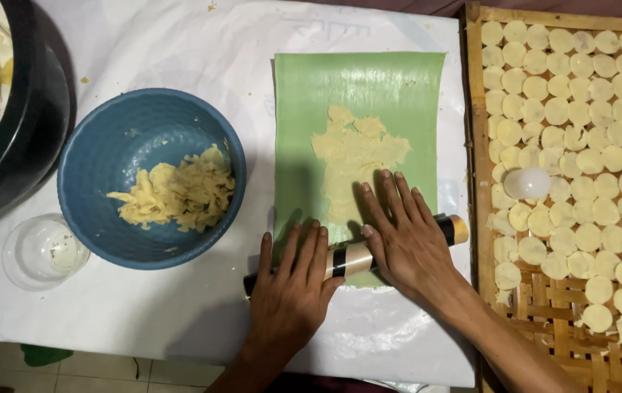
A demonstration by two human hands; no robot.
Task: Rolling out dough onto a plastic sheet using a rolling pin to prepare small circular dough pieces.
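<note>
Seen from above, a person's two bare hands press flat, fingers stretched out, on a pale rolling pin (354,256) with black bands. The left hand (292,280) covers the pin's near-left part; the right hand (402,233) lies over its right part, with its fingertips on the dough. Neither hand curls around the pin. The pin lies slanted across the near edge of a green sheet (391,94), where a ragged patch of yellow dough (351,160) is spread thin. To the left sits a blue bowl (96,160) holding dough scraps (176,193), with a small clear glass bowl (40,251) near it and a black pot (30,124) at the corner. To the right, a woven bamboo tray (480,218) holds rows of round dough discs (580,145) and a clear round cup (527,183).
</note>
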